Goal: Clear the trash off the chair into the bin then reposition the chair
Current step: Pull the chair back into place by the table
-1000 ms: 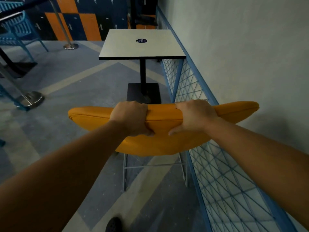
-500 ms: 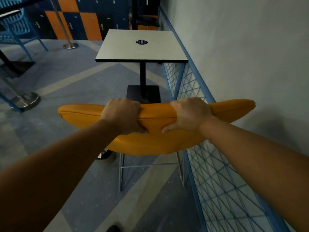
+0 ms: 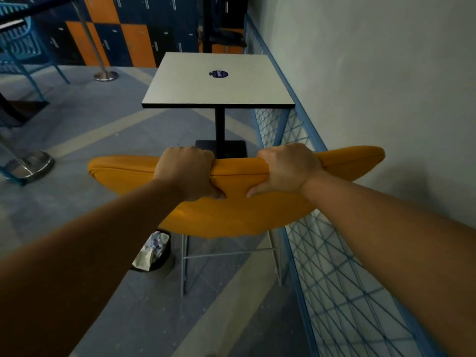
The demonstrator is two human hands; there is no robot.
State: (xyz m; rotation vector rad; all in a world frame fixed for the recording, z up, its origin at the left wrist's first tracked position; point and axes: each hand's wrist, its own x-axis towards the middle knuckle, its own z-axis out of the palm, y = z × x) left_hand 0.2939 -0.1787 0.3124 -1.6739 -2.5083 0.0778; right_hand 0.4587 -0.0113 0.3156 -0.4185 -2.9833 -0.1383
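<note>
Both hands on the chair [image 3: 231, 215], facing the bench [image 3: 219, 81]. Left hand [image 3: 186, 172] clamped over the top edge of the orange backrest, fingers curled around it. Right hand [image 3: 288, 168] gripped just beside it, same hold. Bin [image 3: 157, 249] stood on the floor by the chair's left legs, crumpled paper inside.

chair [image 3: 231, 215] nearer the table [image 3: 219, 83] — bin [image 3: 157, 249] of crumpled paper now in view beneath its left edge
</note>
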